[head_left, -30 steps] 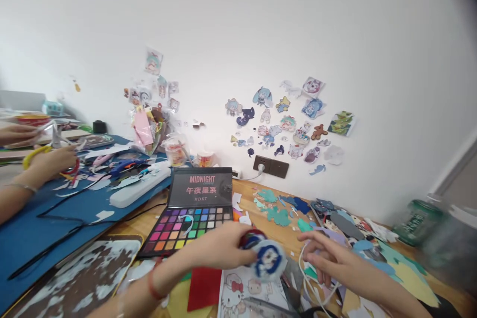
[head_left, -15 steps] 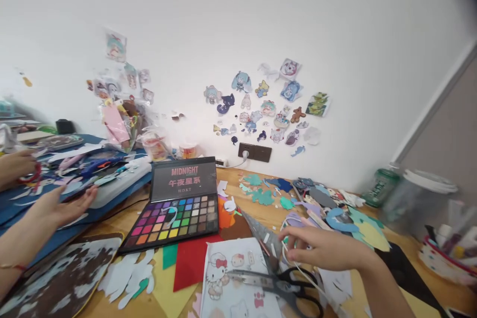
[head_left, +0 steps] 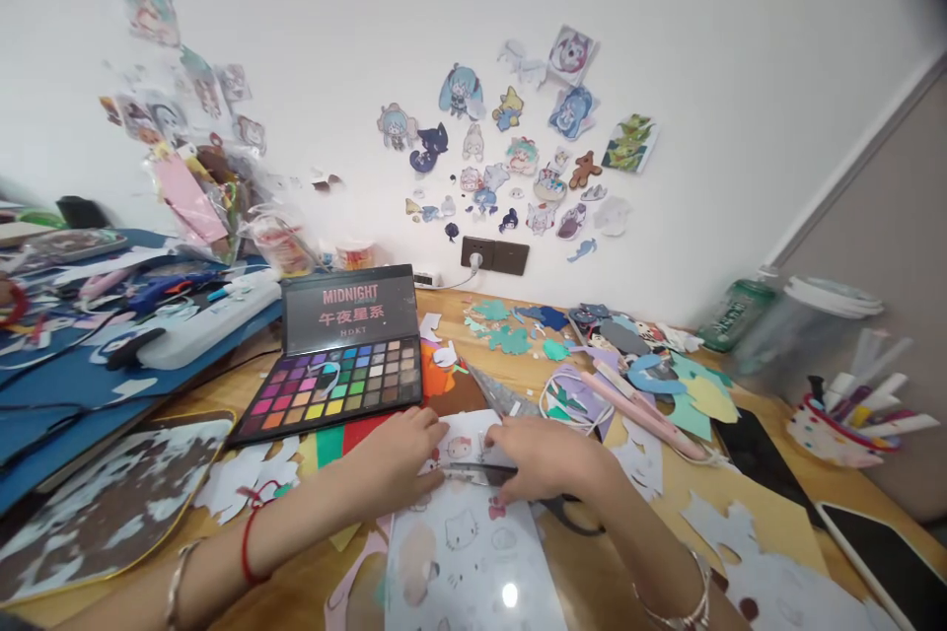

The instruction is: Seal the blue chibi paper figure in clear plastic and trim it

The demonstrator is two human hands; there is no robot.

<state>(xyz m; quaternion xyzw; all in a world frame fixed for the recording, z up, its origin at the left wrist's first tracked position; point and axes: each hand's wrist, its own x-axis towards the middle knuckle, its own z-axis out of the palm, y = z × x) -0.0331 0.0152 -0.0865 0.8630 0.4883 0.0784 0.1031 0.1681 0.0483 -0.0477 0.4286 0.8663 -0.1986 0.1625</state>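
A sheet printed with Hello Kitty drawings (head_left: 463, 562) lies on the wooden table in front of me. Across its upper part rest the scissors (head_left: 477, 473), with one dark handle loop showing behind my right wrist. My left hand (head_left: 400, 458) lies at the sheet's upper left, its thumb apart from the fingers, beside the blade tips. My right hand (head_left: 544, 458) has its fingers above the blades and its thumb below them, closed around the scissors. Part of the handles is hidden under it. A red string and a bracelet circle my left wrist.
An open eyeshadow palette (head_left: 336, 385) stands behind my left hand. A brown tray (head_left: 81, 523) lies at left, below a power strip (head_left: 211, 320). Right are paper scraps (head_left: 666, 380), a pink stick-shaped device (head_left: 651, 409), a pen holder (head_left: 829, 429) and a phone (head_left: 888, 552).
My left hand has come from the far left to the sheet. My right hand has moved left and down onto the scissors. The view has tilted down; another hand at far left has mostly left it.
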